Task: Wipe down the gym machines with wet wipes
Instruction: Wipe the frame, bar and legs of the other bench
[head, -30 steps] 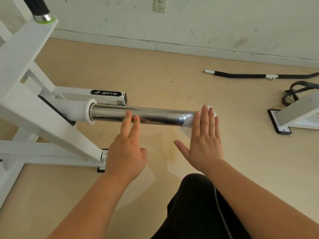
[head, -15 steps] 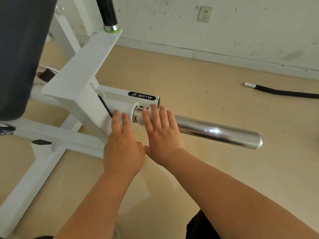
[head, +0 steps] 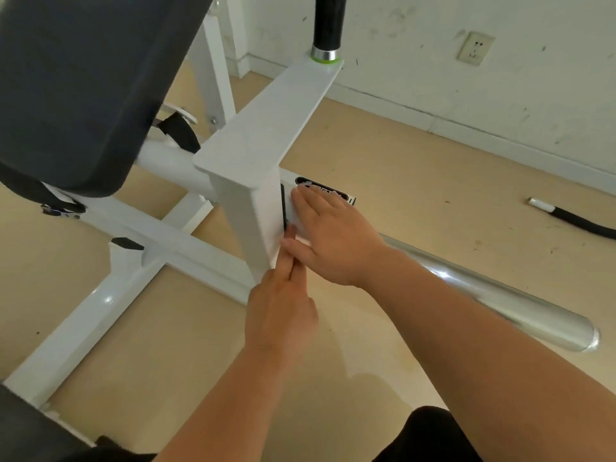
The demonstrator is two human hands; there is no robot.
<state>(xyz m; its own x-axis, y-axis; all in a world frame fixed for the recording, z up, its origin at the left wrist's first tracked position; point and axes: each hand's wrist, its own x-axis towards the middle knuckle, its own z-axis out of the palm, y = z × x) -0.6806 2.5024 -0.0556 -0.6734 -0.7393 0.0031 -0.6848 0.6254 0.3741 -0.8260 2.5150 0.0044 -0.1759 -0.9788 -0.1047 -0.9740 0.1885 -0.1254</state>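
Observation:
A white gym machine frame (head: 263, 135) fills the left of the view, with a dark seat pad (head: 83, 81) on top and a chrome weight bar (head: 493, 295) sticking out to the right. My right hand (head: 333, 241) lies flat with straight fingers, pressing a white wet wipe (head: 295, 221) against the frame where the bar joins it, just below the black brand sticker (head: 320, 188). My left hand (head: 281, 305) reaches up beside it, two straight fingertips touching the white post's edge near the wipe.
A black handle (head: 328, 25) with a chrome collar rises from the frame's top plate. White base rails (head: 83, 328) cross the tan floor at left. A black cable (head: 573, 216) lies on the floor at right. A wall socket (head: 475, 48) sits on the scuffed wall.
My right hand slid the wipe left along the chrome bar from its end to the collar and onto the white frame. My left hand moved left with it, and my view shifted left.

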